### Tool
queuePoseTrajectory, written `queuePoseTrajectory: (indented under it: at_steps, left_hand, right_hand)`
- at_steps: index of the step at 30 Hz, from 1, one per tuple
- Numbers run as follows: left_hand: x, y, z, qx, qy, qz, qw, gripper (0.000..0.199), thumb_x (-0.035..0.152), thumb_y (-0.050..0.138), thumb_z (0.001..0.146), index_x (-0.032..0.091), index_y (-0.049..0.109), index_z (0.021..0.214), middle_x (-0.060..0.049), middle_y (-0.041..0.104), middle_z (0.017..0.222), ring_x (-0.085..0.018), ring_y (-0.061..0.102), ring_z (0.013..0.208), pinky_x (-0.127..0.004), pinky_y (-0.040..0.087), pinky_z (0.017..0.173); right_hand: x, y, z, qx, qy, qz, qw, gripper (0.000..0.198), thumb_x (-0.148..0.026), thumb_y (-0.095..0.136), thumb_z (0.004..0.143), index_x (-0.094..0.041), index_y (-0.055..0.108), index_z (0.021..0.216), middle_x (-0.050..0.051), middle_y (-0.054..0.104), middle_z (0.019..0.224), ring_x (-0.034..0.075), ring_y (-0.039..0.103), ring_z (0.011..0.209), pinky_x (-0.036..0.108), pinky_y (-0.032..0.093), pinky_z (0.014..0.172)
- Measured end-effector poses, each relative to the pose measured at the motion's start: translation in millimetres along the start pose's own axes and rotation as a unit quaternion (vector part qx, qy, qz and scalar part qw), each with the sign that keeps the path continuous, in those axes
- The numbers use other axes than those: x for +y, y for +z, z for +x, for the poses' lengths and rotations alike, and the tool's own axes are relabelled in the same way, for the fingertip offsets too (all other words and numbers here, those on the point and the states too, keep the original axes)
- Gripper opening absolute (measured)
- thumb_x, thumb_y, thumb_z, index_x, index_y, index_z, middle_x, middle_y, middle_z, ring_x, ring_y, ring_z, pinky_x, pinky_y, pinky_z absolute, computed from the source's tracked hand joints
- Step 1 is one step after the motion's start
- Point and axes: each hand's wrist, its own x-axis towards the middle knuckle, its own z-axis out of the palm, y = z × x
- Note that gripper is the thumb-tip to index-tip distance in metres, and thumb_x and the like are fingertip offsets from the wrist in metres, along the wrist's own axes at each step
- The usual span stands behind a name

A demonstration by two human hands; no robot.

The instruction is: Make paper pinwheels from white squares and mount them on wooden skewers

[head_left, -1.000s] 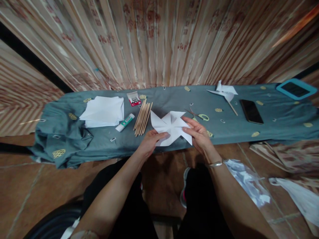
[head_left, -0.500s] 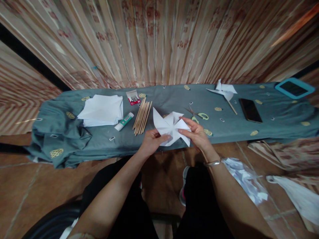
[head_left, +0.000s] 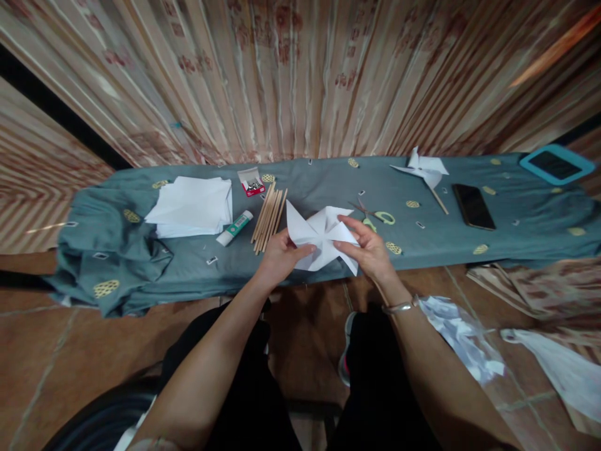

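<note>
Between my two hands is a white paper pinwheel [head_left: 322, 237], its blades folded in toward the middle, held just above the table's front edge. My left hand [head_left: 283, 255] pinches its lower left blade, thumb on top and fingers beneath. On the other side, my right hand [head_left: 367, 248] grips the right-hand blades between thumb and fingers. Scissors with green handles [head_left: 385, 217] lie just behind my right hand. A bundle of thin wooden sticks [head_left: 269, 220] lies near my left hand. No stick shows on the pinwheel I hold.
On the cloth-covered table [head_left: 323, 181] are a stack of white paper [head_left: 190, 205], a glue stick [head_left: 235, 228], a red box of metal pins [head_left: 252, 183], a pinwheel on a stick [head_left: 425, 170], a phone [head_left: 473, 206] and a blue-framed tablet [head_left: 556, 165]. A bag of paper scraps [head_left: 462, 338] lies on the floor.
My left thumb has slid slightly left and up, off the pinwheel's middle toward its lower left blade. The pinwheel has turned and tilted a little; both hands still hold it.
</note>
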Motion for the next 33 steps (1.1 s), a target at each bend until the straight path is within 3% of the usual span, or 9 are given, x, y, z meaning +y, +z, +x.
queuePoseTrajectory:
  at_steps: [5,10,16,24,28,33]
  left_hand:
    - [-1,6,2,0.042,-0.007,-0.037,0.998,0.044,0.028,0.086,0.041,0.011,0.069,0.078,-0.004,0.072,0.073,-0.018,0.064,0.066,-0.033,0.051,0.070]
    - [3,12,-2,0.059,0.007,-0.061,0.996,0.053,0.022,0.085,0.044,0.013,0.071,0.094,-0.004,0.074,0.082,-0.018,0.066,0.071,-0.031,0.052,0.072]
    - [-3,10,0,0.086,0.047,-0.036,0.995,0.052,0.020,0.083,0.049,0.013,0.070,0.099,-0.006,0.074,0.091,-0.020,0.068,0.081,-0.030,0.053,0.077]
    - [-2,4,1,0.105,0.056,-0.013,0.993,0.046,0.022,0.081,0.052,0.013,0.071,0.096,-0.005,0.074,0.085,-0.020,0.067,0.075,-0.030,0.054,0.072]
    - [2,1,5,0.168,0.086,0.010,0.982,0.047,0.021,0.083,0.048,0.012,0.070,0.092,-0.003,0.073,0.078,-0.019,0.066,0.071,-0.029,0.053,0.068]
    - [3,-6,5,0.187,0.077,0.012,0.979,0.044,0.022,0.082,0.048,0.012,0.070,0.089,-0.003,0.073,0.076,-0.019,0.066,0.068,-0.029,0.053,0.066]
  right_hand:
    - [6,9,0,-0.001,-0.018,-0.020,1.000,0.073,-0.035,0.081,0.058,-0.025,0.053,0.124,0.002,0.074,0.091,0.021,0.068,0.076,0.038,0.055,0.076]
    - [5,17,-4,-0.002,-0.034,-0.031,0.999,0.073,-0.038,0.080,0.060,-0.027,0.052,0.126,0.002,0.073,0.092,0.023,0.068,0.081,0.039,0.055,0.080]
    - [2,21,-9,-0.014,-0.025,-0.026,0.999,0.075,-0.039,0.080,0.061,-0.028,0.049,0.129,0.003,0.072,0.095,0.023,0.068,0.083,0.040,0.055,0.081]
    - [0,20,-11,-0.024,-0.065,-0.033,0.997,0.073,-0.037,0.078,0.064,-0.028,0.048,0.130,0.004,0.071,0.103,0.021,0.067,0.089,0.039,0.053,0.084]
    - [-4,11,-10,0.008,-0.107,-0.035,0.994,0.069,-0.036,0.079,0.064,-0.028,0.050,0.127,0.005,0.068,0.108,0.022,0.063,0.102,0.041,0.049,0.092]
    - [-9,4,-4,0.065,-0.118,-0.023,0.991,0.055,-0.035,0.079,0.065,-0.027,0.059,0.115,0.004,0.071,0.103,0.021,0.065,0.100,0.040,0.049,0.092]
